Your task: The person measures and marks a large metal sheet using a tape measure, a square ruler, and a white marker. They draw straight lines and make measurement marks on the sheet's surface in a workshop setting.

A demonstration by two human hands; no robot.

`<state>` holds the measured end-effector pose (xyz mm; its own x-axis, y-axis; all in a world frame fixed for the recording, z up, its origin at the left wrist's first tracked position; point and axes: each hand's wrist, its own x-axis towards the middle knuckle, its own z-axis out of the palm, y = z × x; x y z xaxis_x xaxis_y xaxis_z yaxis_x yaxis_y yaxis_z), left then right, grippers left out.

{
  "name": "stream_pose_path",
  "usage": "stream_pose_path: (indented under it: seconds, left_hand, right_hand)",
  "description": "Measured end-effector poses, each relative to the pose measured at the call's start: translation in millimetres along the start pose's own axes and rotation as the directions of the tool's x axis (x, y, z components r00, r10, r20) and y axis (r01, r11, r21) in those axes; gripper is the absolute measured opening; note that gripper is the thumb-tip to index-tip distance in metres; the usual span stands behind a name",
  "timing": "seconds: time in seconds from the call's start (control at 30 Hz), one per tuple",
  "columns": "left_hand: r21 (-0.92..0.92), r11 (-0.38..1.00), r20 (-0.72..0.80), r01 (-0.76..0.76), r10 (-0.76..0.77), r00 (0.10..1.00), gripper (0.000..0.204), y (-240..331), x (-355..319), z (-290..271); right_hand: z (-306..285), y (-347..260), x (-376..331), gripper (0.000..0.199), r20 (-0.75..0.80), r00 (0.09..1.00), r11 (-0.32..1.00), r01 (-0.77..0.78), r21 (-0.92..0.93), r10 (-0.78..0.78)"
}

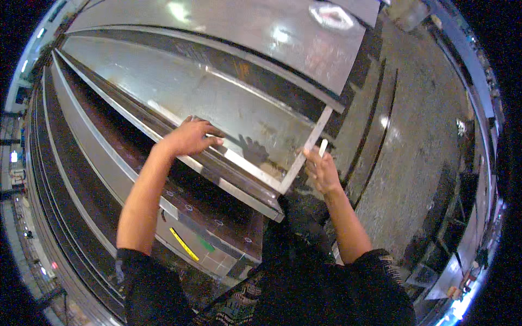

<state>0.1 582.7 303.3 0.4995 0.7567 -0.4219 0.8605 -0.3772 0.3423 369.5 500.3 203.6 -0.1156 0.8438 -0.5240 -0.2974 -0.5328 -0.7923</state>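
Note:
A long steel channel with a bare metal floor (190, 89) runs from the far left toward me. A pale strip (253, 173) lies along its near side, and a pale crossbar (318, 127) closes the right end. My left hand (187, 138) is over the near side by the pale strip, thumb and fingers apart; its shadow falls on the metal floor. Beside the crossbar, my right hand (323, 171) is closed round a short white stick (323, 147), whose tip points up. Its fingertips are at the crossbar's outer edge; whether they press on it is hard to tell.
More long steel beams (103, 136) lie side by side at the left. A yellow strip (184, 244) and a green mark are on the nearest beam's end. Beyond the channel is a wide metal plate (261, 32). Worn grey floor (413, 146) stretches along the right.

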Motion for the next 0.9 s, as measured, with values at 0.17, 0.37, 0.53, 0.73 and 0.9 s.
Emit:
stream_pose_path:
  seconds: [0.17,0.37,0.53,0.73,0.9]
  left_hand:
    - [-0.112,0.991,0.387,0.078,-0.029,0.922,0.031,-85,67,40]
    - [0.406,0.913,0.425,-0.046,-0.144,0.894,0.016,-108,127,108]
    - [0.381,0.903,0.609,-0.199,-0.083,0.789,0.016,-142,142,156]
    - [0.392,0.863,0.574,-0.319,0.042,0.818,0.013,-143,131,176]
    - [0.344,0.87,0.581,-0.352,0.098,0.808,0.013,-154,128,181]
  right_hand:
    - [7,50,77,0.029,0.059,0.997,0.974,-0.03,-0.223,0.044]
    - [6,118,130,0.032,0.008,0.997,0.885,-0.059,-0.463,0.071]
    - [14,153,137,0.039,-0.033,0.975,0.818,-0.201,-0.539,0.218]
    - [18,158,135,0.046,-0.046,0.974,0.687,-0.189,-0.701,0.22]
    - [20,163,140,0.042,-0.047,0.974,0.622,-0.178,-0.763,0.222]
